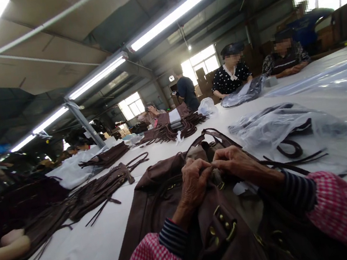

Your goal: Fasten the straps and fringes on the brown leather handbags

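A dark brown bag (190, 229) with brass-coloured fittings lies in front of me on the white table. Over its top opening, my left hand (195, 181) and my right hand (237, 163) meet with thumbs and forefingers pinched together. What sits between the fingertips is too small to make out. Just below them hangs a brass-coloured ring (221, 185) on a strap. The bag's grey-brown lining (248, 210) shows beneath my right hand, with a small white piece (240, 188) against it. Handles (222, 135) arch up behind my hands.
More brown bags (103, 188) and straps lie to the left, near another person's hand (13, 236). Stacked brown bags (175, 123) stand at the back. Clear plastic bags (330, 130) cover the right side of the white table (81, 252). Several people are across the table.
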`<state>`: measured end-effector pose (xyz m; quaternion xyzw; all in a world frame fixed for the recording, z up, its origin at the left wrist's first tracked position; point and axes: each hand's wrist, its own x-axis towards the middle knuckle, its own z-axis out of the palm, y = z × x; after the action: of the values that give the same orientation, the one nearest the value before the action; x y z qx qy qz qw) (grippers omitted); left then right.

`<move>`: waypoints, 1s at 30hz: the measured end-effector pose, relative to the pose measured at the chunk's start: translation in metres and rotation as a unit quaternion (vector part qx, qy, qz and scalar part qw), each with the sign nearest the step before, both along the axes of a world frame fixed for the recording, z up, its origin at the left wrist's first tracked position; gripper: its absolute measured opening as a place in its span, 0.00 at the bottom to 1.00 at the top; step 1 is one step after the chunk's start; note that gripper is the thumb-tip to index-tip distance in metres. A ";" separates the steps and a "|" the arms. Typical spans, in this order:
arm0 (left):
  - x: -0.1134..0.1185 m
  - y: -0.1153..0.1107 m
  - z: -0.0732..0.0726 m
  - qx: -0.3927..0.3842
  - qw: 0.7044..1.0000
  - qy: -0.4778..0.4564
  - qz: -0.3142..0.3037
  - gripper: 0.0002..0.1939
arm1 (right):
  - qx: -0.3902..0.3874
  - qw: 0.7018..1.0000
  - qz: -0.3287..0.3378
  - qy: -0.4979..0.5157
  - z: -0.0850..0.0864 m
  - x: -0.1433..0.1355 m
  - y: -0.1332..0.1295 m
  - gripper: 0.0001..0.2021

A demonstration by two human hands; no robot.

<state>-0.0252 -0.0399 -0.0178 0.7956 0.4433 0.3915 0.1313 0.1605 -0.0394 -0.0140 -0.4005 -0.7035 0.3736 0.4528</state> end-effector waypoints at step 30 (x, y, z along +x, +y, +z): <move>-0.010 -0.002 0.024 -0.015 0.988 0.148 -0.038 0.11 | 0.121 0.972 -0.159 -0.123 -0.032 0.068 0.001 0.16</move>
<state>-0.0348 -0.0414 0.0066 0.8589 0.4330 0.2579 0.0908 0.2283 -0.0379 -0.0456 -0.4923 -0.7210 0.1571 0.4617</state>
